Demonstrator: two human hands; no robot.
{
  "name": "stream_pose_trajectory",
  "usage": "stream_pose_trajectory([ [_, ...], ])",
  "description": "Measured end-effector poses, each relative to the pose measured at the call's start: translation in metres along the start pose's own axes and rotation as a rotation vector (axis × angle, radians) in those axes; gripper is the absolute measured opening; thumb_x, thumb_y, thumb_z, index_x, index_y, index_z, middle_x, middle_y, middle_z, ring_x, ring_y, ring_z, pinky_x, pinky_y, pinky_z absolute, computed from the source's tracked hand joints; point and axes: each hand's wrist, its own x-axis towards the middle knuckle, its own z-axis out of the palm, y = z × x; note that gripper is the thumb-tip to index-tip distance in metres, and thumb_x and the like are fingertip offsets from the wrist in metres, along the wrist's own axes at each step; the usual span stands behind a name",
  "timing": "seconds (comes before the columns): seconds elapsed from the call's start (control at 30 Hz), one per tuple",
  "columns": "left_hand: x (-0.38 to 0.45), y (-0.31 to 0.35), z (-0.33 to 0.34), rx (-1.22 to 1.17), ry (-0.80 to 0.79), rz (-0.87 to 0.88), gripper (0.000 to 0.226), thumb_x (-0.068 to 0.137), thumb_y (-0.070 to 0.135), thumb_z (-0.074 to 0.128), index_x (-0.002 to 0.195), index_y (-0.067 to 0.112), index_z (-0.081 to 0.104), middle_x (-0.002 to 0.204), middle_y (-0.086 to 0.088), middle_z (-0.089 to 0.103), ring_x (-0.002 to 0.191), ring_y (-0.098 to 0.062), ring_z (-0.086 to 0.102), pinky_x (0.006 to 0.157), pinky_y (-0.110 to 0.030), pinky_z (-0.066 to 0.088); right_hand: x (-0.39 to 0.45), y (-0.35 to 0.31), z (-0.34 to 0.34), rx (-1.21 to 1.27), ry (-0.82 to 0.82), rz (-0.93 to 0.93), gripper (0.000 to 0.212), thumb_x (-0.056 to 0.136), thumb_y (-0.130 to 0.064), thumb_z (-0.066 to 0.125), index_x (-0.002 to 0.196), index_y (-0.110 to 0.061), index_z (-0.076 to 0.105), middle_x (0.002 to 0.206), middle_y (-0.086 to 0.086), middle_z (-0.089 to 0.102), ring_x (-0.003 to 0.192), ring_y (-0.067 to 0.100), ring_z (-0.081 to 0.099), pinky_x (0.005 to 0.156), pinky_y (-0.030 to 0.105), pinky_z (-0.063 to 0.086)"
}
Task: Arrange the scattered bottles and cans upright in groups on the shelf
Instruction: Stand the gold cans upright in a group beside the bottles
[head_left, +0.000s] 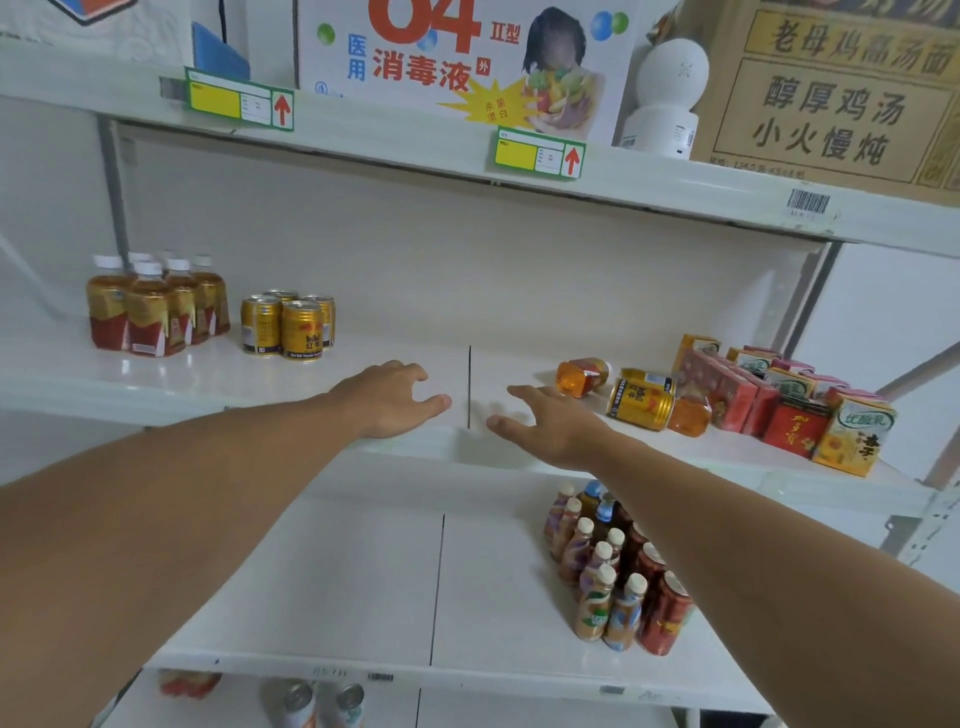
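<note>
Two gold cans (640, 404) and two amber bottles lie on their sides toward the right end of the middle shelf (363, 364), close to its front edge. One fallen bottle (582, 376) lies just behind the cans, the other (688, 415) touches their right side. These four look like what is left to sort. At the left end of the same shelf, a group of tea bottles (150, 306) stands upright near the back, and beside it four gold cans (288, 325) stand in a tight cluster.

The step in hand appears to be a reach for the fallen items. The next move likely calls for closing round the nearer bottle or a can, tipping it upright and carrying it across to its matching group on the left.

The right hand (545, 423) hovers over the front edge near the shelf's middle seam, fingers spread and pointing at the fallen bottle, close to it but holding nothing. The left hand (395, 397) hangs just left of the seam, fingers loosely curved, empty.

Beyond the fallen things, drink cartons (779, 400) crowd the right end.
</note>
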Motion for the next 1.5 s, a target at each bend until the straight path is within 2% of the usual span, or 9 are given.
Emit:
stream_pose_trajectory([
  [0.23,0.017,-0.002,0.018,-0.055,0.060,0.069,0.072,0.094,0.080,0.040,0.146,0.032,0.053,0.152,0.002,0.051,0.136,-0.024,0.052,0.104,-0.044,0.046,0.008,-0.007,0.006,-0.064,-0.012,0.048,0.085,0.096,-0.079,0.046,0.164,-0.029,0.036,0.168,0.007,0.038,0.152,0.033,0.038,0.119,0.055,0.036],
  [0.43,0.031,0.012,0.021,-0.131,0.081,0.136,0.063,0.097,0.073,0.045,0.142,0.031,0.057,0.149,0.003,0.052,0.134,-0.022,0.053,0.107,-0.043,0.046,0.010,0.004,0.003,-0.146,0.047,0.075,0.080,0.099,-0.076,0.043,0.162,-0.026,0.041,0.164,0.009,0.043,0.150,0.035,0.040,0.117,0.052,0.037],
  [0.53,0.034,0.027,0.026,-0.151,0.090,0.171,0.059,0.099,0.069,0.047,0.142,0.030,0.057,0.148,0.003,0.052,0.132,-0.021,0.053,0.107,-0.043,0.046,0.004,0.024,-0.007,-0.170,0.071,0.100,0.079,0.100,-0.076,0.042,0.161,-0.026,0.042,0.165,0.008,0.043,0.150,0.035,0.040,0.117,0.055,0.038],
  [0.73,0.040,0.076,0.035,-0.143,0.082,0.290,0.055,0.102,0.059,0.051,0.148,0.028,0.052,0.153,0.005,0.049,0.140,-0.019,0.046,0.110,-0.042,0.043,-0.015,0.082,-0.040,-0.222,0.139,0.145,0.069,0.100,-0.070,0.048,0.155,-0.028,0.049,0.152,0.009,0.055,0.139,0.035,0.051,0.107,0.048,0.044],
  [0.9,0.054,0.141,0.038,-0.119,0.089,0.396,0.052,0.101,0.048,0.059,0.149,0.027,0.051,0.152,0.004,0.050,0.143,-0.020,0.042,0.111,-0.045,0.043,-0.028,0.130,-0.069,-0.208,0.153,0.196,0.071,0.097,-0.062,0.055,0.160,-0.031,0.041,0.158,0.009,0.049,0.143,0.036,0.047,0.112,0.053,0.044],
  [1.07,0.074,0.213,0.057,-0.054,0.055,0.498,0.056,0.096,0.038,0.067,0.148,0.028,0.048,0.146,-0.001,0.053,0.136,-0.028,0.045,0.106,-0.044,0.046,-0.034,0.176,-0.087,-0.140,0.160,0.202,0.068,0.101,-0.056,0.059,0.159,-0.025,0.044,0.165,0.007,0.042,0.150,0.033,0.040,0.118,0.051,0.037],
  [1.17,0.086,0.245,0.073,0.053,0.065,0.534,0.073,0.097,0.042,0.068,0.161,0.026,0.035,0.162,-0.001,0.041,0.147,-0.027,0.036,0.116,-0.041,0.035,-0.032,0.194,-0.092,-0.123,0.164,0.179,0.064,0.102,-0.051,0.059,0.158,-0.022,0.047,0.164,0.007,0.043,0.151,0.033,0.037,0.116,0.049,0.036],
  [1.3,0.102,0.276,0.086,0.197,0.055,0.549,0.082,0.098,0.049,0.065,0.166,0.029,0.024,0.169,-0.001,0.031,0.155,-0.027,0.027,0.123,-0.042,0.023,-0.027,0.214,-0.099,-0.100,0.231,0.126,0.055,0.105,-0.046,0.053,0.154,-0.021,0.050,0.160,0.009,0.046,0.150,0.032,0.038,0.116,0.046,0.035],
  [1.5,0.120,0.288,0.093,0.251,0.025,0.529,0.080,0.095,0.046,0.074,0.162,0.026,0.034,0.158,-0.001,0.044,0.149,-0.025,0.034,0.119,-0.040,0.030,-0.004,0.244,-0.107,-0.071,0.254,0.084,0.047,0.110,-0.040,0.046,0.152,-0.020,0.050,0.152,0.008,0.052,0.138,0.029,0.048,0.110,0.048,0.044],
])
